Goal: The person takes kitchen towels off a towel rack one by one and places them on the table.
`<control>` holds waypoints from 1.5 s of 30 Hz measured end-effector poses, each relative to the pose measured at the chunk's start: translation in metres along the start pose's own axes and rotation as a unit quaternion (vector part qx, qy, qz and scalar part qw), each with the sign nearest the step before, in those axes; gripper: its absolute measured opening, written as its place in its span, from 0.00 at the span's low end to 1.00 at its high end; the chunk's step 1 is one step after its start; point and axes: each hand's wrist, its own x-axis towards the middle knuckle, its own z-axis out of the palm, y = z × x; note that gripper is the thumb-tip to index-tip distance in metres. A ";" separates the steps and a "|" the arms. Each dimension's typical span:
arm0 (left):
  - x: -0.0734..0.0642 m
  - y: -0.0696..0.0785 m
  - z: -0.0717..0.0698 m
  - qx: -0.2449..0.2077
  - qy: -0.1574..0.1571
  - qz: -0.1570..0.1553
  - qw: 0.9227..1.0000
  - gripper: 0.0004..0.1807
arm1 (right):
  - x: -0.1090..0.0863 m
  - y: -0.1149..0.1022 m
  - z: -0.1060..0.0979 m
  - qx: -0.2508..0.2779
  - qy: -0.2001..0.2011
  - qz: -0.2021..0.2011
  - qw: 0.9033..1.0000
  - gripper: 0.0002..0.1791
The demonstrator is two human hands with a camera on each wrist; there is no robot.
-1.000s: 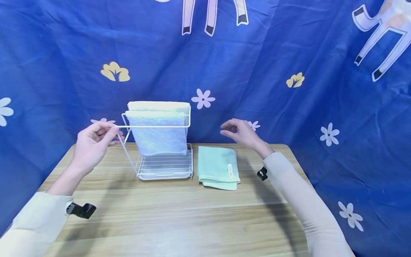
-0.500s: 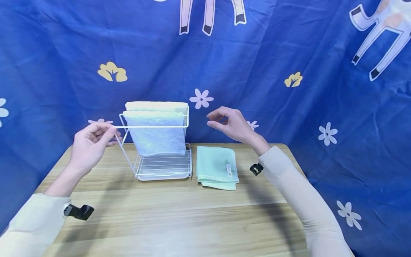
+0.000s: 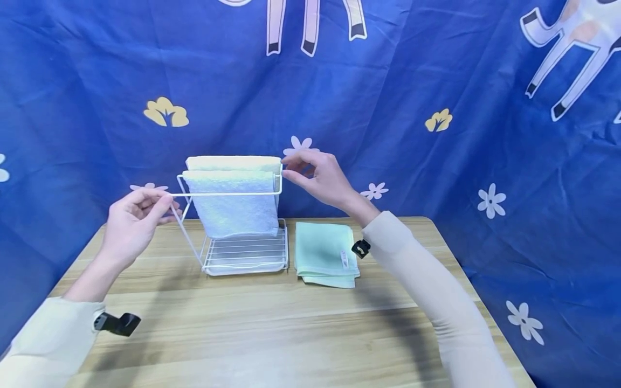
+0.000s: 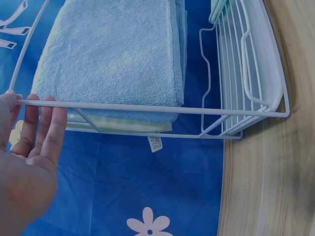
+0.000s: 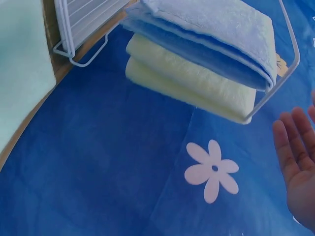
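A white wire towel rack (image 3: 202, 267) stands on the table, with a blue towel (image 3: 233, 207) draped over one bar and a pale yellow towel (image 5: 172, 69) over the bar behind it. My left hand (image 3: 133, 221) pinches the rack's front top corner on the left, thumb and fingertips at the rail. At the rack's upper right end, my right hand (image 3: 320, 178) has its fingertips close to the corner. In the right wrist view its fingers (image 5: 298, 142) are extended and apart from the wire. A folded mint-green cloth (image 3: 322, 250) with a small white label lies right of the rack.
The wooden table (image 3: 242, 334) carries the rack and cloth near its back edge. A blue curtain (image 3: 233, 97) printed with flowers and animal legs hangs close behind the table and along its right side.
My right hand has moved left and slightly up, from above the mint cloth's right side to the rack's right end. The left hand keeps its grip on the rack; the towels stay put.
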 end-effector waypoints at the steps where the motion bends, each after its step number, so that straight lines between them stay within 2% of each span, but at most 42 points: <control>1: 0.000 0.000 0.000 0.001 0.000 0.000 1.000 0.07 | 0.003 -0.001 0.002 0.003 -0.006 0.002 1.000 0.12; 5: 0.001 -0.001 0.001 0.007 0.000 0.000 1.000 0.07 | 0.013 -0.004 0.008 0.012 -0.036 -0.004 0.999 0.12; 10: 0.002 0.001 0.002 0.010 0.006 -0.001 1.000 0.06 | 0.025 -0.007 0.016 -0.002 -0.067 0.000 0.998 0.14; 16: 0.002 -0.001 -0.001 -0.015 -0.005 0.001 1.000 0.06 | 0.038 -0.007 0.026 -0.024 -0.080 0.007 0.996 0.15; 25: 0.002 -0.003 -0.002 -0.034 -0.010 0.003 0.999 0.08 | 0.047 -0.004 0.041 -0.034 -0.100 0.014 0.994 0.16; 30: 0.002 -0.002 -0.002 -0.024 -0.010 0.005 1.000 0.07 | 0.050 -0.004 0.046 -0.072 -0.131 0.020 0.989 0.17; 36: 0.003 -0.001 0.000 0.001 -0.001 0.003 1.000 0.07 | 0.055 -0.007 0.048 -0.083 -0.158 0.046 0.983 0.19; 42: 0.003 -0.002 -0.001 -0.022 -0.009 0.005 1.000 0.08 | 0.062 -0.010 0.050 -0.083 -0.194 0.095 0.973 0.21; 45: 0.003 -0.002 0.000 -0.019 -0.009 0.002 1.000 0.08 | 0.065 -0.011 0.053 -0.088 -0.214 0.113 0.966 0.22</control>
